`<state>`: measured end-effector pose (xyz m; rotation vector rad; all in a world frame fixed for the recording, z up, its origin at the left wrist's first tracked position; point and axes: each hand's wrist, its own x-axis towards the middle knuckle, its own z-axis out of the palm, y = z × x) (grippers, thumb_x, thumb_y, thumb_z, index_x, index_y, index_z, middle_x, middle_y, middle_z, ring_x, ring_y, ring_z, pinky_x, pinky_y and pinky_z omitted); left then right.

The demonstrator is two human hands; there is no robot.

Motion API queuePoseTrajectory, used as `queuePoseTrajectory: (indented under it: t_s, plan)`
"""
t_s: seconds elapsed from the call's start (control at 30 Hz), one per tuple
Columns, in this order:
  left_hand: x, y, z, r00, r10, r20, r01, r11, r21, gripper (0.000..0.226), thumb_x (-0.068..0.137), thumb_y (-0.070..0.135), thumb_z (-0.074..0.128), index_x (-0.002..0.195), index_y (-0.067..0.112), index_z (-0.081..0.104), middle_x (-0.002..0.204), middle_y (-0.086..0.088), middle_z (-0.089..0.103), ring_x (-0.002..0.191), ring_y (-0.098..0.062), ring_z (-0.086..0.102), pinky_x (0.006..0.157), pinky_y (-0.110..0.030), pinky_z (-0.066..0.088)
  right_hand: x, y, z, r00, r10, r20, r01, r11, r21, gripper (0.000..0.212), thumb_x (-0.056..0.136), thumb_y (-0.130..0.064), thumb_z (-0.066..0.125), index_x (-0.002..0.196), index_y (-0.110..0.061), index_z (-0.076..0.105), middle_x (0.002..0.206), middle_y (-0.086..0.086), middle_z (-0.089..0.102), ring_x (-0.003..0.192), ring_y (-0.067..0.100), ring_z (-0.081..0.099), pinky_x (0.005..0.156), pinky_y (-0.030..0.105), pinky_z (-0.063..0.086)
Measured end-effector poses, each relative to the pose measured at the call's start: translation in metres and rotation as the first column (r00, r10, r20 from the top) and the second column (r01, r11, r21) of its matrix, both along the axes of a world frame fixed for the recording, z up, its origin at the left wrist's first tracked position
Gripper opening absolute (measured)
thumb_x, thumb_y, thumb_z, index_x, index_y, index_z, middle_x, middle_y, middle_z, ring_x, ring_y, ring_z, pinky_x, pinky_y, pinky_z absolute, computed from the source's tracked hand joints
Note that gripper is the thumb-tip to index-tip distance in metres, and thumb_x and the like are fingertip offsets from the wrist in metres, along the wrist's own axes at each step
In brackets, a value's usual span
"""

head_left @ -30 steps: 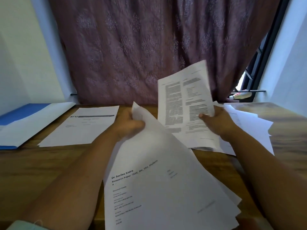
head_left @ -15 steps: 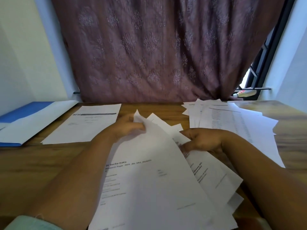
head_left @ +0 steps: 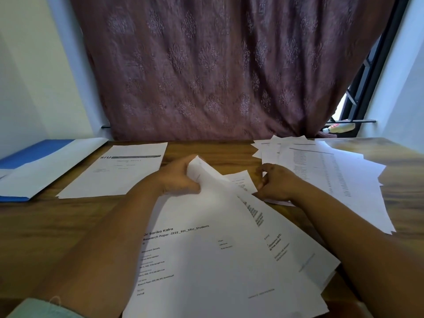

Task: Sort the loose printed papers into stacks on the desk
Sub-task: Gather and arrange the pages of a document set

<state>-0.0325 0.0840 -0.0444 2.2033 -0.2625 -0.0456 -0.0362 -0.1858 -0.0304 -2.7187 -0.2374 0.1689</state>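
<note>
1. The left hand (head_left: pixel 177 177) grips the far top edge of a fanned bundle of printed papers (head_left: pixel 206 260); fingers and thumb are curled around the curled-up corner of the top sheet, a cover page headed "Research Paper".
2. The right hand (head_left: pixel 276 183) sits at 3 o'clock from the left hand; its fingers are bent and the fingertips pinch the edge of a smaller sheet (head_left: pixel 243 182) that sticks out from under the bundle.
3. The bundle spreads from the hands toward 6 o'clock and passes over the near edge of the wooden desk (head_left: pixel 57 226).
4. At 1 o'clock a loose stack of papers (head_left: pixel 339 177) lies fanned, its top sheet showing columns of print; it reaches close to the right desk edge.
5. At 10 o'clock a flat stack with an "SRU" header (head_left: pixel 119 171) lies alone.
6. At 9 o'clock a blue folder (head_left: pixel 34 152) lies open with a white sheet (head_left: pixel 46 168) on it.
7. Bare wood shows between the SRU stack and the bundle, and at 12 o'clock before the curtain (head_left: pixel 218 65).
</note>
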Motion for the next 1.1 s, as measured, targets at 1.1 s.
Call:
queuePoseTrajectory:
  t_s: [1.1]
  plan:
    - [-0.011, 0.0, 0.007, 0.993, 0.078, -0.088, -0.055, 0.969, 0.239, 0.049, 0.065, 0.024, 0.091, 0.108, 0.025, 0.067, 0.107, 0.006, 0.069, 0.103, -0.013, 0.063, 0.099, -0.037, 0.05, 0.047, -0.042, -0.011, 0.921, -0.374, -0.114, 0.306, 0.507, 0.806, 0.007, 0.088, -0.005, 0.066, 0.094, -0.009, 0.068, 0.093, 0.005, 0.072, 0.084, 0.023, 0.072, 0.077, 0.035, 0.06]
